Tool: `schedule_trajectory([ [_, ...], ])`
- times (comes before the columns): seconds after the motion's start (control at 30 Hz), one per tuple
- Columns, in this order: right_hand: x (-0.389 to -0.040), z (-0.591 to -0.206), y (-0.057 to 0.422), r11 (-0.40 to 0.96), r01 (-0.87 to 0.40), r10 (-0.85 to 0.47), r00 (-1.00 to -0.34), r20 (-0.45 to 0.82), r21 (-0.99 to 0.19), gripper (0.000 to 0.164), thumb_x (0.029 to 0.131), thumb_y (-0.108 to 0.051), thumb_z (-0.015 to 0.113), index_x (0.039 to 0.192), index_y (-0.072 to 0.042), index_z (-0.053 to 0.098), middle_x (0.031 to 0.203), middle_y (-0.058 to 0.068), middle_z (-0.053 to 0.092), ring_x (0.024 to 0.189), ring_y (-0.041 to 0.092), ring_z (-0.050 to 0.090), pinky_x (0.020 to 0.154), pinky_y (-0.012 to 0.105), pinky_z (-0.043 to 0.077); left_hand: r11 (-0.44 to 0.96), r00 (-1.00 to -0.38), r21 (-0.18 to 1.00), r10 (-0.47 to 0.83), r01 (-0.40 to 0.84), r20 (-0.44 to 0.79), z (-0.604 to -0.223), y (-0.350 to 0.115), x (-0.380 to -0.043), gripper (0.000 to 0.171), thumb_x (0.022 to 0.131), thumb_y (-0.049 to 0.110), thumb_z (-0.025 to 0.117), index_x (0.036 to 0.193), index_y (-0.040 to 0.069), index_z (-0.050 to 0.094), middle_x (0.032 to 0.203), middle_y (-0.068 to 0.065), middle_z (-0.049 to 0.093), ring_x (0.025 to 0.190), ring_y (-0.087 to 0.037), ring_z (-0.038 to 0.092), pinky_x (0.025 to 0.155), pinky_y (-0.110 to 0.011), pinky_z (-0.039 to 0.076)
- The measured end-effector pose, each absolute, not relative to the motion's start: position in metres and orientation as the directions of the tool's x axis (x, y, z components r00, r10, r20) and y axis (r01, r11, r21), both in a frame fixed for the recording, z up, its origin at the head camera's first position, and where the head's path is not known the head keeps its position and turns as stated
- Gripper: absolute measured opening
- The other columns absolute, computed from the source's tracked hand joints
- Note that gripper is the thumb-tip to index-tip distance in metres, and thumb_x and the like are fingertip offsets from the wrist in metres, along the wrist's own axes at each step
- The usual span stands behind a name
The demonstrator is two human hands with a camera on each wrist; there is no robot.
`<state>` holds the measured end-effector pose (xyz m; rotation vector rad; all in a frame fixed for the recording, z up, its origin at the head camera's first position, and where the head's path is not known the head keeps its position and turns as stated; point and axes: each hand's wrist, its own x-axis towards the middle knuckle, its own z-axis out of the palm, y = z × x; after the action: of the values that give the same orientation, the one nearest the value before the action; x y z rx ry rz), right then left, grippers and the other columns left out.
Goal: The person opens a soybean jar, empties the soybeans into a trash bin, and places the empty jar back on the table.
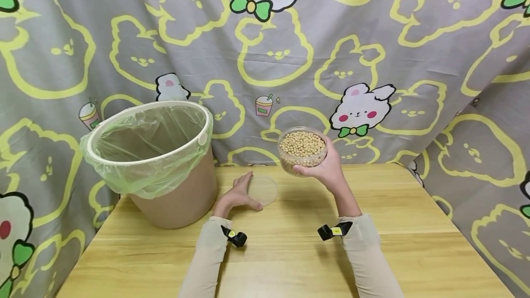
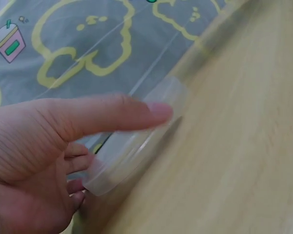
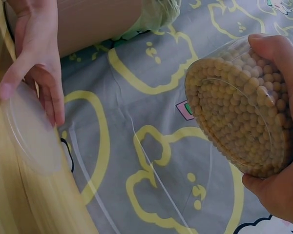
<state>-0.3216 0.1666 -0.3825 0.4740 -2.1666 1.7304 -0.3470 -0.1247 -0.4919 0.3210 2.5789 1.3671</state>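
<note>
My right hand [image 1: 327, 167] holds a clear round plastic jar [image 3: 234, 105] above the table, thumb and fingers spread around its side. Tan soybeans [image 1: 301, 145] fill the jar, which has no lid on top. A translucent round lid [image 1: 265, 190] lies at the tabletop, left of the raised jar. Beside that lid is my left hand [image 1: 238, 194], its thumb [image 2: 136, 114] extended along one side and the other fingers at the far side. In the left wrist view the thumb partly covers the lid [image 2: 132, 161]; whether it presses on the rim is unclear.
A pinkish-beige bin [image 1: 182, 201] with a white rim stands on the table's left, lined with a green plastic bag [image 1: 157, 180]. A patterned grey curtain [image 1: 285, 91] hangs behind the wooden table [image 1: 285, 256].
</note>
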Motion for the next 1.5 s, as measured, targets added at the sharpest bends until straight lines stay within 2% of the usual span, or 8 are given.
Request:
schedule_trajectory([
  [0.2,-0.319,-0.381,0.164,0.215,-0.454,-0.054,-0.89,0.453,-0.865,0.111,0.06,-0.01,0.097,0.154,-0.019,0.039,0.147,0.013,0.049,0.134,0.029,0.05,0.112,0.052,0.041,0.56,-0.969,0.806,0.239,0.193,0.067,-0.47,-0.126,-0.343,0.125,0.068,0.031,0.094,0.163,0.009,0.016,0.168,-0.02,0.019,0.156,-0.046,0.009,0.121,-0.066,0.021],
  [0.37,-0.317,-0.38,0.165,0.209,-0.457,-0.056,-0.888,0.456,-0.865,0.11,0.061,-0.01,0.097,0.154,-0.017,0.039,0.147,0.014,0.049,0.134,0.028,0.049,0.112,0.052,0.04,0.553,-0.915,0.73,0.199,0.402,0.352,-0.413,-0.119,-0.321,0.106,0.076,0.027,0.089,0.16,0.008,0.029,0.164,-0.018,0.03,0.154,-0.04,0.02,0.122,-0.061,0.023],
  [0.43,-0.316,-0.379,0.166,0.206,-0.459,-0.054,-0.887,0.458,-0.864,0.11,0.061,-0.008,0.097,0.154,-0.016,0.038,0.147,0.014,0.048,0.133,0.028,0.049,0.112,0.052,0.04,0.532,-0.841,0.671,0.169,0.517,0.514,-0.384,-0.115,-0.305,0.09,0.079,0.022,0.086,0.155,0.007,0.04,0.158,-0.017,0.042,0.151,-0.037,0.031,0.122,-0.058,0.028],
  [0.63,-0.313,-0.377,0.169,0.197,-0.452,-0.048,-0.891,0.452,-0.87,0.109,0.062,-0.006,0.095,0.154,-0.014,0.037,0.148,0.014,0.047,0.134,0.027,0.048,0.111,0.048,0.04,0.527,-0.48,0.4,0.017,0.75,0.877,-0.32,-0.114,-0.255,0.039,0.087,0.007,0.075,0.125,0.003,0.07,0.127,-0.016,0.07,0.128,-0.035,0.06,0.12,-0.047,0.036],
  [0.8,-0.313,-0.374,0.168,0.191,-0.438,-0.034,-0.897,0.44,-0.879,0.108,0.063,-0.007,0.095,0.154,-0.015,0.037,0.148,0.012,0.048,0.133,0.024,0.049,0.111,0.043,0.041,0.764,-0.326,0.246,-0.05,0.596,0.944,-0.31,-0.135,-0.255,0.023,0.09,0.008,0.071,0.112,0.002,0.075,0.115,-0.014,0.073,0.111,-0.035,0.065,0.114,-0.049,0.04],
  [1.03,-0.308,-0.366,0.16,0.149,-0.469,-0.041,-0.883,0.468,-0.871,0.106,0.063,-0.004,0.094,0.153,-0.016,0.04,0.145,0.011,0.05,0.129,0.023,0.051,0.106,0.032,0.045,0.962,-0.276,0.077,-0.001,0.263,0.961,-0.33,-0.162,-0.274,0.022,0.093,0.014,0.071,0.112,0.003,0.074,0.109,-0.015,0.072,0.096,-0.038,0.064,0.095,-0.051,0.045],
  [1.23,-0.306,-0.357,0.15,0.159,-0.452,-0.066,-0.892,0.447,-0.878,0.103,0.064,-0.009,0.095,0.151,-0.018,0.042,0.142,0.01,0.053,0.126,0.023,0.053,0.103,0.034,0.046,0.965,-0.208,0.077,-0.024,0.25,0.978,-0.338,-0.162,-0.278,0.019,0.095,0.01,0.067,0.111,0.001,0.073,0.103,-0.016,0.072,0.09,-0.038,0.063,0.087,-0.049,0.045],
  [1.5,-0.313,-0.322,0.144,0.074,-0.441,-0.154,-0.891,0.427,-0.894,0.091,0.068,-0.004,0.091,0.147,-0.01,0.045,0.136,0.011,0.054,0.12,0.021,0.056,0.096,0.025,0.053,0.942,-0.162,0.111,-0.062,0.315,0.985,-0.336,-0.158,-0.272,0.013,0.096,0.008,0.065,0.102,0.002,0.075,0.097,-0.014,0.073,0.086,-0.036,0.064,0.086,-0.049,0.044],
])
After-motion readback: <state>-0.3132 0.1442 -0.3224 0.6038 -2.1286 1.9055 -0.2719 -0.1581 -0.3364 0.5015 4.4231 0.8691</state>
